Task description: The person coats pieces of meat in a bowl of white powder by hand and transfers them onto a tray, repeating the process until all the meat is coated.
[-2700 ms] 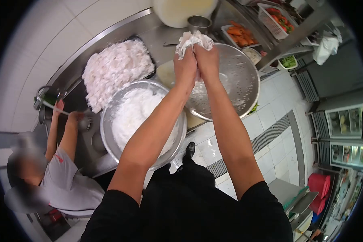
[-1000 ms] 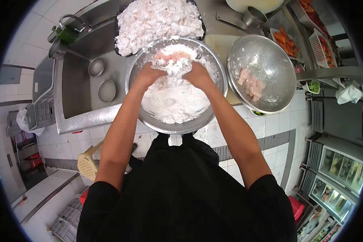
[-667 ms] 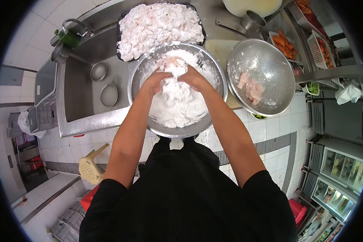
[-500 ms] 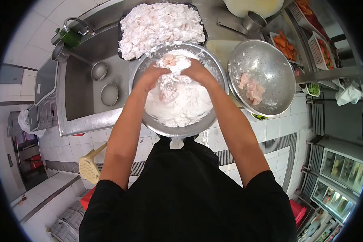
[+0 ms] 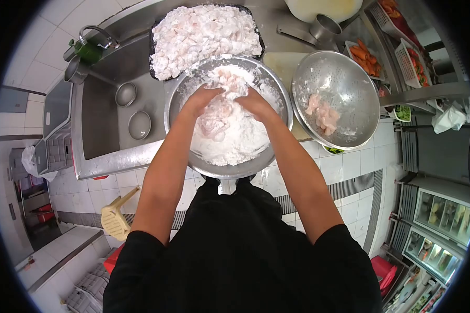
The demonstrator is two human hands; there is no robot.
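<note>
Both of my hands are inside a large metal bowl [image 5: 222,170] of white flour [image 5: 235,143]. My left hand [image 5: 204,98] is curled into the flour at the left, and my right hand [image 5: 251,102] faces it from the right. Between them are flour-dusted raw chicken pieces [image 5: 231,80], which both hands grip, though the fingertips are buried. More coated chicken [image 5: 214,122] lies nearer me in the bowl. To the right, a metal colander [image 5: 355,78] holds a few bare pink chicken pieces [image 5: 325,115]. Behind the bowl, a black tray [image 5: 261,44] is heaped with floured chicken [image 5: 206,36].
At left is a sink [image 5: 102,122] with two small metal bowls [image 5: 139,125] and a faucet [image 5: 98,34]. A metal pot with a handle [image 5: 325,28] and a carrot basket [image 5: 364,57] stand at the back right. A yellow stool [image 5: 115,219] is on the floor.
The chicken between my hands has shifted, with more pieces showing at the far side and on the near-left flour. My hands stay in the bowl; the whole view has shifted slightly.
</note>
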